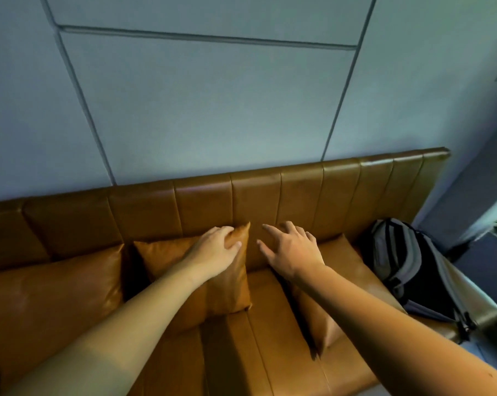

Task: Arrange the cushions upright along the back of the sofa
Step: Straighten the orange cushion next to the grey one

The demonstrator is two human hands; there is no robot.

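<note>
Three tan leather cushions stand along the backrest of a brown leather sofa. The left cushion leans against the back. My left hand grips the top right corner of the middle cushion, which stands upright. My right hand hovers with fingers spread over the gap between the middle cushion and the right cushion, holding nothing. My right forearm covers part of the right cushion.
A black and grey backpack sits on the sofa's right end, beside the right cushion. A grey panelled wall rises behind the backrest. The seat in front of the cushions is bare leather.
</note>
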